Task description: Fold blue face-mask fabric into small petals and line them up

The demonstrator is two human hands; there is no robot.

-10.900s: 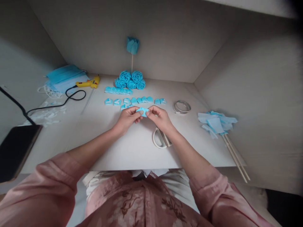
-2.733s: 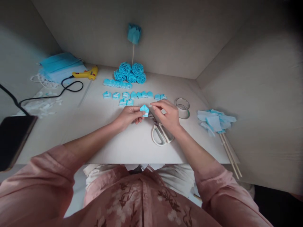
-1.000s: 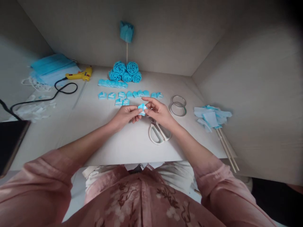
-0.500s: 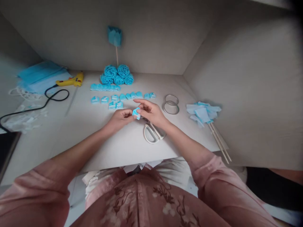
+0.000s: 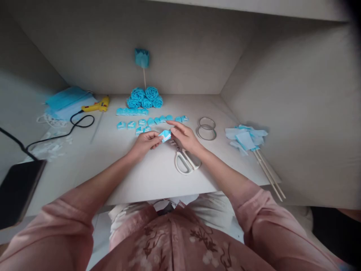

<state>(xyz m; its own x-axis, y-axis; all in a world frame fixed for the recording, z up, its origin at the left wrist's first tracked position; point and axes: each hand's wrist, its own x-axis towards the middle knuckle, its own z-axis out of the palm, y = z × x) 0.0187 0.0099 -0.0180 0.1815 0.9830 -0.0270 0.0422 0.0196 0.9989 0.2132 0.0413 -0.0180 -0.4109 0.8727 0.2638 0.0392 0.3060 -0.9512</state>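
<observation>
My left hand (image 5: 145, 145) pinches a small folded piece of blue-and-white mask fabric (image 5: 164, 136) between thumb and fingers. At the piece's right edge is my right hand (image 5: 184, 136), its fingers apart and index finger stretched out; whether its thumb touches the fabric I cannot tell. White-handled scissors (image 5: 183, 162) lie just below my right hand, their blades partly hidden by it. Behind both hands, several similar folded pieces (image 5: 131, 125) lie in rows, with a longer row of blue pieces (image 5: 132, 111) farther back.
Blue fabric roses (image 5: 146, 102) are stacked at the back, below a blue flower on a stick (image 5: 141, 58). Left are masks (image 5: 69, 101), a yellow glue gun (image 5: 97, 105), white scraps (image 5: 47, 146) and a phone-like dark device (image 5: 21, 192). Right are two rings (image 5: 207, 132) and fabric-topped sticks (image 5: 267, 171).
The folded piece has turned and shows more white. My right thumb has drawn back from its face, while my left hand keeps its pinch. The camera view has shifted.
</observation>
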